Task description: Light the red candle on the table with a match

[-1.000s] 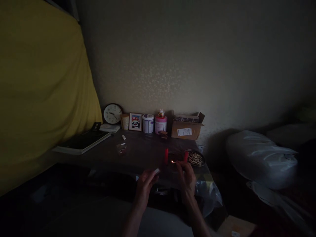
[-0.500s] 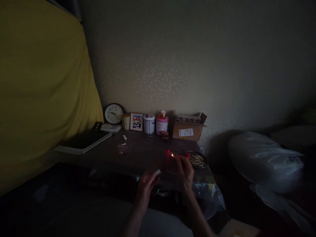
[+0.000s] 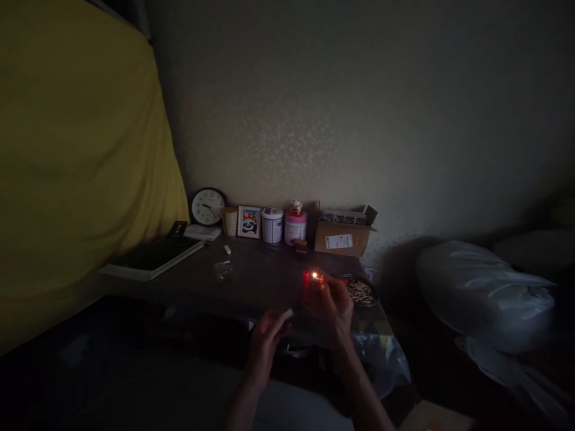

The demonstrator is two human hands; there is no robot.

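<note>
My right hand (image 3: pixel 338 302) pinches a burning match (image 3: pixel 318 279), its flame small and bright at the left tip. Just left of the flame stands a slim red candle (image 3: pixel 306 280); from this view I cannot tell whether the flame touches it. Lower and to the left, my left hand (image 3: pixel 266 335) is closed on a small pale box (image 3: pixel 288 313), which looks like a matchbox and is mostly hidden by the fingers. Right beside my right hand, a round dish (image 3: pixel 376 297) holds many short pale sticks (image 3: pixel 360 292). Another red object partly shows behind the right fingers.
Along the wall stand a clock (image 3: pixel 208 206), a panda picture frame (image 3: pixel 249 222), two tins (image 3: pixel 272 225) and an open cardboard box (image 3: pixel 344 239). A clear packet (image 3: pixel 223 272) lies on the dark table (image 3: pixel 265 269). A large plastic bag (image 3: pixel 485 293) bulges at right.
The match flame has grown brighter and larger, casting a warm glow on the right fingers and candle. Both hands have stayed nearly in place.
</note>
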